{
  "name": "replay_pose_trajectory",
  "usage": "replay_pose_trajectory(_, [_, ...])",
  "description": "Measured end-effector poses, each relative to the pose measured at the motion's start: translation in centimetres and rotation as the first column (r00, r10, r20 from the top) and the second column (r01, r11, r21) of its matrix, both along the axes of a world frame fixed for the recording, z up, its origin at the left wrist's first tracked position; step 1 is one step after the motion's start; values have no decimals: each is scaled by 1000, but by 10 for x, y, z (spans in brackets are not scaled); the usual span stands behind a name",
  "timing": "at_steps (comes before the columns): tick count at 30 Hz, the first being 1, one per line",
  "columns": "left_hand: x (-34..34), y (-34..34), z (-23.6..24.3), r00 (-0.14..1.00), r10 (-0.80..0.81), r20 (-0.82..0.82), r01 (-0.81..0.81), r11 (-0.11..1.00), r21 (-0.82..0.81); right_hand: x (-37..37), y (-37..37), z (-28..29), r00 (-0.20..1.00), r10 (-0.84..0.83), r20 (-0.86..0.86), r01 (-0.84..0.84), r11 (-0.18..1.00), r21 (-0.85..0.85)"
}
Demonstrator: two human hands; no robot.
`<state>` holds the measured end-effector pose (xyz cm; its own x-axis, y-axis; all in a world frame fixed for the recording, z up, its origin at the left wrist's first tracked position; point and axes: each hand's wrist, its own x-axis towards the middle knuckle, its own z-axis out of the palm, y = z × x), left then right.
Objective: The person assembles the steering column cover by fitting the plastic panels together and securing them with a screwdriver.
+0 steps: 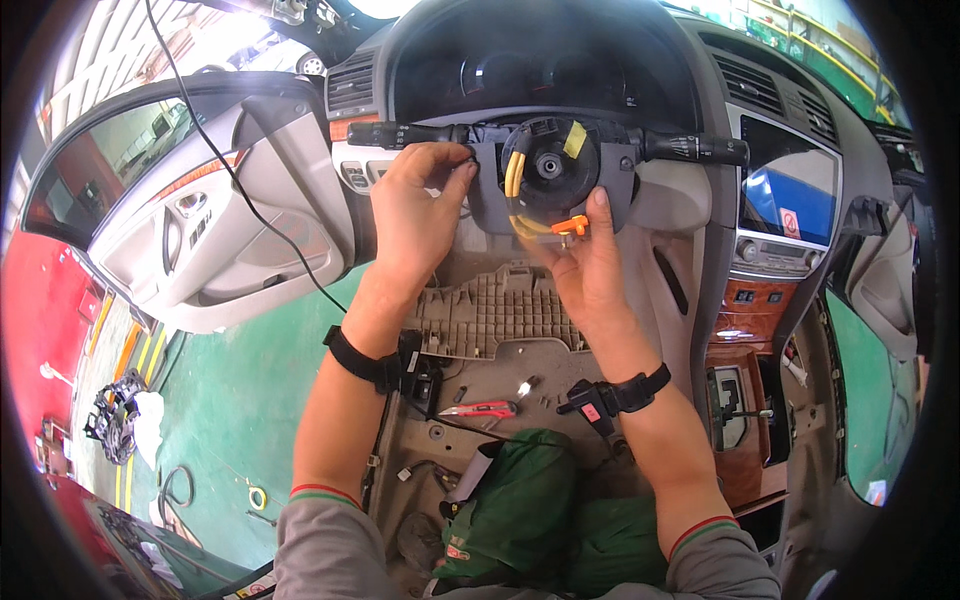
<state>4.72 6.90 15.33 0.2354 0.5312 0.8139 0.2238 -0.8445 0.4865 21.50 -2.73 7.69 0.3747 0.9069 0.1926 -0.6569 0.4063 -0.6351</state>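
Observation:
A round black clock spring (572, 188) with a hub in its middle sits on the steering column, where no steering wheel is fitted. Yellow wires (514, 175) curve down its left side to an orange connector (569, 226). Around it is a dark grey steering column cover (488, 208). My left hand (415, 215) pinches at the cover's upper left edge, below the left stalk (400, 134); what lies between the fingertips is hidden. My right hand (592, 280) grips the cover's lower edge beside the connector, thumb in front and fingers partly hidden beneath. The right stalk (695, 149) points outward.
Behind the column is the instrument cluster (540, 80); a screen (790, 190) is to the right. The driver's door (250, 210) stands open. A ribbed panel (495, 310), a red utility knife (480, 409) and green cloth (520, 500) lie below. A black cable (235, 180) hangs at left.

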Motion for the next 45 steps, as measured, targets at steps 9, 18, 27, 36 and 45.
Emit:
replay_pose_trajectory(9, [-3, 0, 4, 999, -31, 32, 32, 999, -24, 2, -5, -13, 972, 203, 119, -220, 962, 159])
replay_pose_trajectory(18, [-2, 2, -1, 997, -63, 34, 62, 997, 36, -20, 14, -19, 974, -42, 223, 29, 998, 60])
replay_pose_trajectory(27, [1, -8, 5, 992, -94, 79, 111, 963, -246, -30, 14, 2, 1000, 12, -8, -12, 1000, 23])
replay_pose_trajectory(36, [5, 2, -3, 995, 34, 94, -19, 989, -150, -28, 11, 7, 999, 41, -27, -42, 999, -7])
replay_pose_trajectory(45, [2, 5, 1, 997, -38, 71, 52, 978, -203, -24, 15, 2, 993, 57, -100, -57, 998, 2])
